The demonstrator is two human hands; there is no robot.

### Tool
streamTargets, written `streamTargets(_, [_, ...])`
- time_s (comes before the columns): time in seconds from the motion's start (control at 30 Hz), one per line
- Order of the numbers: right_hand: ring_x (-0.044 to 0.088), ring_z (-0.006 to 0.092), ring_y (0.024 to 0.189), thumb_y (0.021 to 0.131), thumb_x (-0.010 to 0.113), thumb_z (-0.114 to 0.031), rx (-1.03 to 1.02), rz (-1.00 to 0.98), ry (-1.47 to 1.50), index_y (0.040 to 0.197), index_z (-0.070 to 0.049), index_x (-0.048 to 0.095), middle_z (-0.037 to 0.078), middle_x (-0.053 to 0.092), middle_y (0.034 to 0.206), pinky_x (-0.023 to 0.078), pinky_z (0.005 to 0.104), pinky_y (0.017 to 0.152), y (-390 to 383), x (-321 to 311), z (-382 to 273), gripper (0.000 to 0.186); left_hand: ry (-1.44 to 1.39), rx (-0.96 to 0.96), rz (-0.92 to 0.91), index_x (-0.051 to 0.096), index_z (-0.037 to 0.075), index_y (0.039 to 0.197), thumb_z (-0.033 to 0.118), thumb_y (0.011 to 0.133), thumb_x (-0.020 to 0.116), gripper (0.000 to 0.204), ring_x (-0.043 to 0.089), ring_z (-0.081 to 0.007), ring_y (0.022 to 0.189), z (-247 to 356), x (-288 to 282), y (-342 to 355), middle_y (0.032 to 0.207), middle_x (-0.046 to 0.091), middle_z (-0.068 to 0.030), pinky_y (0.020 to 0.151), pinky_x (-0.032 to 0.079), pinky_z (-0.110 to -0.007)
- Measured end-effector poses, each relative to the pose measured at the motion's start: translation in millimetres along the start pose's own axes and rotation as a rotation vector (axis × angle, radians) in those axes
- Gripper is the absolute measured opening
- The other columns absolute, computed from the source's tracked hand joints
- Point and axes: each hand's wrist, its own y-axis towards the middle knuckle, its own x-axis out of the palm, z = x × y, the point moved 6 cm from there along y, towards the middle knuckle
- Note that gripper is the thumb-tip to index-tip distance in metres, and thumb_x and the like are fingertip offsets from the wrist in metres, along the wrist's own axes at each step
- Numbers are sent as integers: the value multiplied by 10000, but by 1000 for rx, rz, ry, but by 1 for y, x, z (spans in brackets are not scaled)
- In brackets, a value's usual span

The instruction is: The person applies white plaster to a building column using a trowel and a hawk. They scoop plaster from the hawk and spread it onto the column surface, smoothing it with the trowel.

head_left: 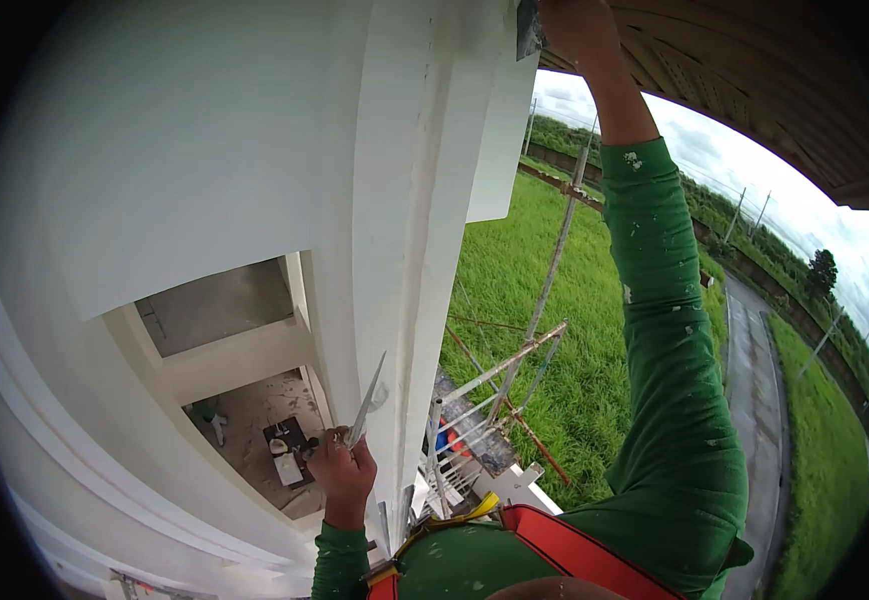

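Smooth white wall [204, 150] is filling the left side, a cream-framed rectangular opening [237, 356] showing lower down. Left hand [342, 465] is closing its fingers around the base of a thin, pale, pointed flat blade [369, 395]; the blade is pointing up in front of the wall, seen nearly edge-on, probably gripped low so its length is standing free. Further right, a dark grey flat metal blade [527, 32] is sitting at the wall's upper edge, contact unclear. Right hand [579, 30] is curling around it, fingertips cut off by the frame; arm in green sleeve [669, 300] is stretching up, likely because that edge is high, near the brown ribbed eave [744, 80].
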Motion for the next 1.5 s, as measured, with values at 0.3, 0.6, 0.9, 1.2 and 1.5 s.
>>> streamTargets(0.3, [673, 426, 832, 888, 544, -165, -195, 132, -284, 958, 88, 670, 281, 677, 884, 566, 477, 730, 9, 29, -65, 291, 81, 6, 2, 621, 5, 866, 148, 855, 671, 151, 625, -361, 605, -7, -20, -32, 729, 622, -146, 515, 482, -436])
streamTargets(0.6, [651, 406, 929, 867, 540, -108, -379, 127, -191, 1148, 36, 645, 280, 622, 1138, 542, 466, 807, -32, 48, -81, 332, 26, -47, -35, 618, -9, 852, 155, 862, 670, 172, 624, -380, 596, -12, -20, -42, 710, 622, -162, 518, 483, -441])
streamTargets(0.9, [604, 397, 1105, 928, 543, -198, -415, 264, -4, 1225, -47, 634, 216, 642, 1203, 486, 467, 952, 65, 15, -22, 346, -4, -134, -134, 602, -13, 806, 176, 877, 662, 210, 611, -403, 581, -17, 5, -58, 683, 605, -182, 508, 470, -466])
streamTargets(1.2, [590, 371, 1127, 853, 580, -110, -692, 219, -49, 1189, -65, 657, 169, 660, 1188, 481, 455, 969, 10, 37, -26, 348, -10, -157, -156, 586, 8, 746, 174, 875, 674, 228, 584, -398, 544, -22, 10, -66, 640, 565, -173, 477, 437, -471])
streamTargets(1.5, [589, 249, 1096, 762, 676, -107, -787, 90, -107, 1166, -111, 678, 18, 677, 1123, 491, 419, 898, -71, 63, -5, 404, -13, -177, -161, 589, 13, 715, 175, 874, 676, 244, 578, -399, 541, -20, 14, -63, 638, 563, -167, 479, 426, -472])
